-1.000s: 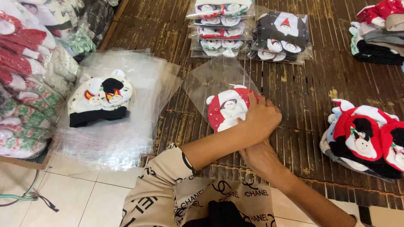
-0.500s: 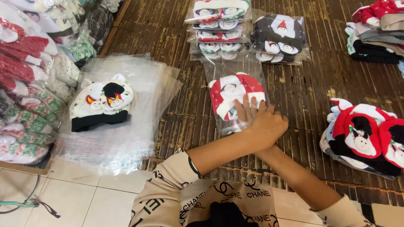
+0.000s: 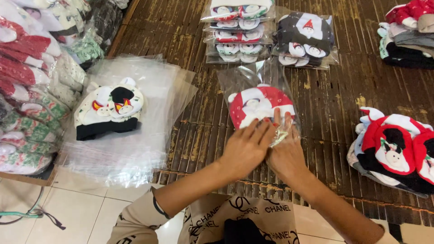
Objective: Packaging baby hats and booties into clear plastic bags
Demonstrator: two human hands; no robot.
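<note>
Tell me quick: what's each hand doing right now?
Left hand: open, fingers flat on the clear bag with the red-and-white hat.
Right hand: pinching the bag's crinkled lower edge.

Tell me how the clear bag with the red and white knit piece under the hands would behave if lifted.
The clear bag looks thin and glossy, so it would probably feel slippery and crinkle. The red and white knit piece inside seems soft, so the packet would likely sag rather than stay flat. It is probably light. Both the left hand and right hand press its near edge.
</note>
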